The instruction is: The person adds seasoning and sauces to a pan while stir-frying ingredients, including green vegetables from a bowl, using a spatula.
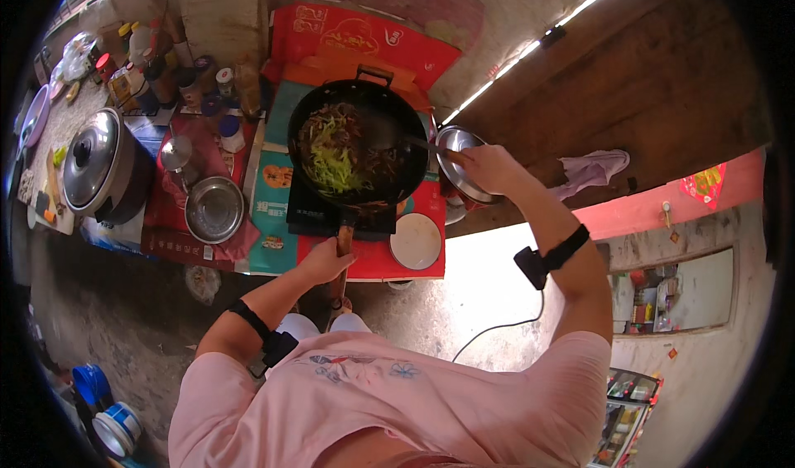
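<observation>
A black wok (404, 120) rests on a dark induction cooktop (304, 214) in front of me. My left hand (325, 259) grips its long wooden handle (345, 238). Inside lie pale green shreds (335, 168) and darker brownish cooked strips (332, 119), heaped mostly on the left side. My right hand (494, 168) holds a spatula by its wooden handle (456, 155). The spatula's blade reaches into the wok's right half, where it is dark and hard to make out. Just right of the cooktop sits a white plate (415, 242).
A metal basin (456, 142) stands right of the wok, beneath my right hand. On the left are a steel bowl (215, 210), a ladle (176, 153), a lidded pot (102, 163) and several seasoning jars (225, 83). A wooden door (596, 89) borders the right side.
</observation>
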`<state>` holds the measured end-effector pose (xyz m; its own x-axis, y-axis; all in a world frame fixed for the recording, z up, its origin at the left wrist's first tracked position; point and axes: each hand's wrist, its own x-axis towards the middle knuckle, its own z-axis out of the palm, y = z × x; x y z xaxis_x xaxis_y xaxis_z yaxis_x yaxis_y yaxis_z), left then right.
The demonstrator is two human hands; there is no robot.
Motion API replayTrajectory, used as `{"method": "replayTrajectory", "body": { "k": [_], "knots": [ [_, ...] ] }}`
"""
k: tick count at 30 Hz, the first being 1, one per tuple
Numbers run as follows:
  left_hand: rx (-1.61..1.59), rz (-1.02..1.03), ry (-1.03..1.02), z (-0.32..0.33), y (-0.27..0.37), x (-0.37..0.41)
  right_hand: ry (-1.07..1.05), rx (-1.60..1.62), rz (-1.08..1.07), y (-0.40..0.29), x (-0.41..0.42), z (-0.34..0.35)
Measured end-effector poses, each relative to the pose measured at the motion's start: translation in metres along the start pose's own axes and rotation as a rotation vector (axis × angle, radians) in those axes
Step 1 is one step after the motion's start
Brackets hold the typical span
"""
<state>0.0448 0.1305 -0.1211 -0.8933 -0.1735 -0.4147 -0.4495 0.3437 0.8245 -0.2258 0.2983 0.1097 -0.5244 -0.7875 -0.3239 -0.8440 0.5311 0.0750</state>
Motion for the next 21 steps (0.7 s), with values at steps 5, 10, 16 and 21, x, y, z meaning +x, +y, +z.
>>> {"method": "replayTrajectory", "body": {
  "k": [5,10,16,21],
  "knots": [
    [0.001,0.009,-0.005,0.003,-0.010,0.006,-0.550,0.662,0.551,0.016,-0.006,-0.005],
    [0.060,-0.012,-0.021,0.000,0.012,0.000,-0.296,1.315,0.470,-0.012,0.011,0.095],
    [-0.009,0.006,-0.024,0.008,-0.013,0.009,-0.049,0.589,0.146,-0.017,0.003,0.039],
    [0.003,0.014,0.007,0.008,-0.008,0.008,-0.059,0.078,0.025,-0.024,-0.014,-0.021]
  ]
}}
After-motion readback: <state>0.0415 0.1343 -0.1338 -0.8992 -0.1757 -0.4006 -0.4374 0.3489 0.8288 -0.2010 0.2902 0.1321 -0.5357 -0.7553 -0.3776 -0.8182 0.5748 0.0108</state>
